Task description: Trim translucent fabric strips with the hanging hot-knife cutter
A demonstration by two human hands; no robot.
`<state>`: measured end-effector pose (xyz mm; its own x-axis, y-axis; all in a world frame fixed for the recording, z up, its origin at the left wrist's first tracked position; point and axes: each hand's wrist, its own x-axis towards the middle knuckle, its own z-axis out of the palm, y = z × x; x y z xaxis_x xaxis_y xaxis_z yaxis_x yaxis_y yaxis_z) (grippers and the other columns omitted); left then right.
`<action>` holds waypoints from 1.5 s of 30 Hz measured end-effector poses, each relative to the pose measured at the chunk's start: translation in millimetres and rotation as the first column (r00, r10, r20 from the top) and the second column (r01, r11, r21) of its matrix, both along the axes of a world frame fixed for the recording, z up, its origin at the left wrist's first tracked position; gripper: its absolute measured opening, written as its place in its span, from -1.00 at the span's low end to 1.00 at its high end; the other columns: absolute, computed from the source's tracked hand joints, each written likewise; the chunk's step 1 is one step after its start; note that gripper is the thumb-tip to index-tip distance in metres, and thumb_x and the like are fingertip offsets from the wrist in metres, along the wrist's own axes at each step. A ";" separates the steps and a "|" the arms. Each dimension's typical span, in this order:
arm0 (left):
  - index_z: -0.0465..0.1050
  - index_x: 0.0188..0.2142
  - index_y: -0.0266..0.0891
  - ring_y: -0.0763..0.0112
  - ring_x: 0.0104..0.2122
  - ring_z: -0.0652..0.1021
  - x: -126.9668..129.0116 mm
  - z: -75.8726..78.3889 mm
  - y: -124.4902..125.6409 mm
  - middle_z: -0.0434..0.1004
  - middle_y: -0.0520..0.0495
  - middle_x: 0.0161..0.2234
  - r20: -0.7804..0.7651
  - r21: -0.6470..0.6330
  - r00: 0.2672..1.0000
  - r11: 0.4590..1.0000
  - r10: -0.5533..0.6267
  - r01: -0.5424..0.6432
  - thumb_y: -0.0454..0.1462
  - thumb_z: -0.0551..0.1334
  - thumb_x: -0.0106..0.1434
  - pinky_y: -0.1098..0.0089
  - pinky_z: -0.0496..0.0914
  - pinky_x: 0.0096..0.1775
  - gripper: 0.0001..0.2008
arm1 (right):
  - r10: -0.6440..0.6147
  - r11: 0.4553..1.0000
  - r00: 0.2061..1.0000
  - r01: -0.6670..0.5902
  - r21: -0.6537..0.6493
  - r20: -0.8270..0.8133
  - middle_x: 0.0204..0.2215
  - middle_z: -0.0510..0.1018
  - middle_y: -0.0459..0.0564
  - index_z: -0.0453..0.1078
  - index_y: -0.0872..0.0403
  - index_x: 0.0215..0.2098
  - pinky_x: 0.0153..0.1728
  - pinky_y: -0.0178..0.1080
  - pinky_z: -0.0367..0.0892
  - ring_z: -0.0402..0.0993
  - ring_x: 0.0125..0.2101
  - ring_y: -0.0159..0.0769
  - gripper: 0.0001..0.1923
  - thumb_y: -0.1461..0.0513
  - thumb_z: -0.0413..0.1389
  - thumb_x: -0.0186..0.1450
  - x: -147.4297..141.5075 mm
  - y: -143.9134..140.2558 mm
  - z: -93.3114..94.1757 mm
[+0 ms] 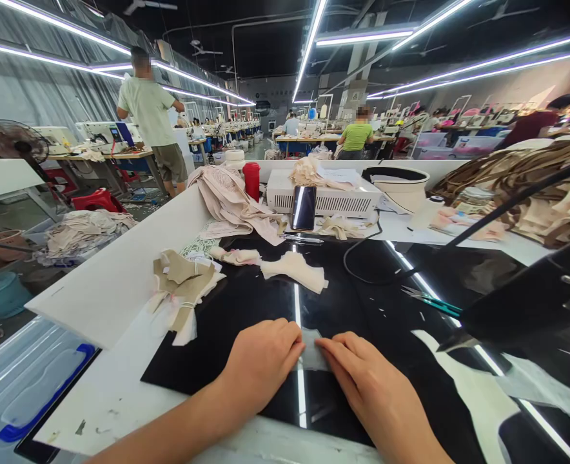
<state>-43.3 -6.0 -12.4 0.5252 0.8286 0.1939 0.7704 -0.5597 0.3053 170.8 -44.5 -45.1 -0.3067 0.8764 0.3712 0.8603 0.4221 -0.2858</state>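
On a glossy black board [353,309] lies a small translucent whitish piece of thin material [312,351]. My left hand [265,357] has its fingers curled and pinches the piece's left edge. From the other side, my right hand [369,380] closes thumb and fingertips on the right edge. Beyond my hands rests a cream fabric piece [295,270], with a smaller cream and pink scrap [236,256] to its left. A stack of beige and white cut pieces [186,283] sits at the board's left.
At right, a black machine arm [531,303] reaches over the board, near teal-handled snips [432,301] and a large white cut piece [469,393]. A phone [304,207] leans on a white vented box [278,193]. A red cup [251,181] and cream bucket [403,187] stand behind.
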 end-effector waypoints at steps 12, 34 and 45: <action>0.49 -0.23 -0.15 0.31 -0.30 0.59 1.6 -1.3 -3.6 0.58 0.07 -0.30 -0.111 -0.004 0.993 0.999 0.038 -0.039 -0.26 0.24 0.50 0.35 0.32 -0.31 -0.88 | -0.037 0.970 0.999 0.026 0.243 0.039 -0.36 0.60 -0.05 0.54 -0.04 -0.11 -0.59 -0.36 0.40 0.62 -0.43 -0.34 -0.48 0.10 -0.27 0.62 -11.3 0.3 4.8; 0.46 -0.16 -0.25 0.24 -0.18 0.60 3.5 -11.4 -5.6 0.59 -0.05 -0.20 0.039 0.360 0.976 0.914 -0.216 0.188 -0.41 0.13 0.51 0.19 0.55 -0.10 -0.86 | -0.025 0.969 0.999 0.014 0.248 0.042 -0.40 0.57 -0.06 0.55 -0.01 -0.14 -0.59 -0.33 0.41 0.58 -0.46 -0.32 -0.48 0.12 -0.25 0.62 -12.9 1.2 7.3; 0.46 -0.06 -0.31 0.23 -0.05 0.66 4.0 -29.2 -6.1 0.66 -0.12 -0.05 0.055 0.363 0.952 0.894 -0.302 0.263 -0.44 0.15 0.49 0.19 0.57 0.07 -0.86 | -0.043 0.971 0.997 0.029 0.236 0.057 -0.40 0.58 -0.05 0.55 -0.02 -0.12 -0.58 -0.33 0.42 0.58 -0.46 -0.31 -0.48 0.13 -0.26 0.62 -13.7 1.2 5.5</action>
